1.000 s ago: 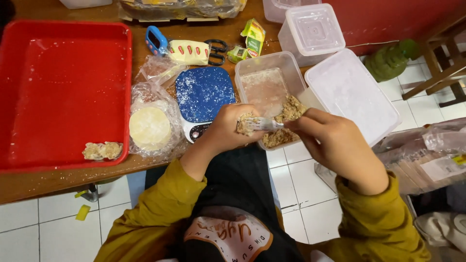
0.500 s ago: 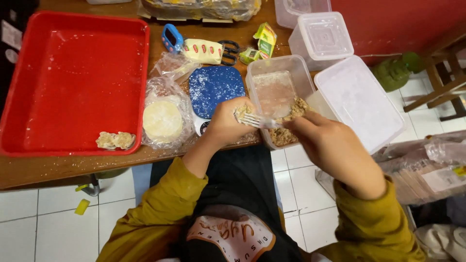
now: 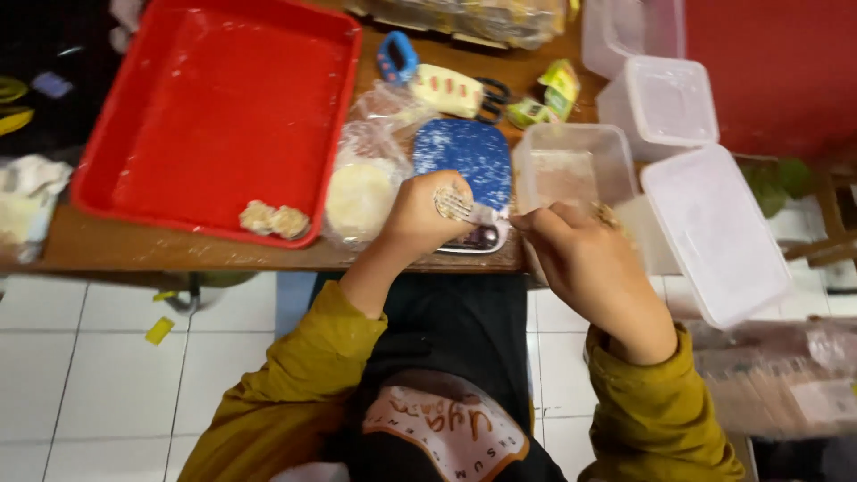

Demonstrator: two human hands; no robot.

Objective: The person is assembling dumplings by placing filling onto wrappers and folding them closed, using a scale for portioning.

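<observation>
Left fingers: curled around a lump of filling, over which the tines of a fork (image 3: 453,206) lay.
Left hand (image 3: 428,214): hovered above the blue kitchen scale (image 3: 469,156) at the table (image 3: 178,253) edge.
Right fingers: closed on the fork handle.
Right hand (image 3: 585,268): sat beside the clear plastic container (image 3: 571,165) of brown mix.
Surroundings: bagged round dough (image 3: 360,196) lay left of the scale; two shaped pieces (image 3: 274,220) rested in the red tray (image 3: 219,107); a white lid (image 3: 714,232) lay to the right.

Single head view, steeply downward, close over table (image 3: 268,254) edge (and lap)
</observation>
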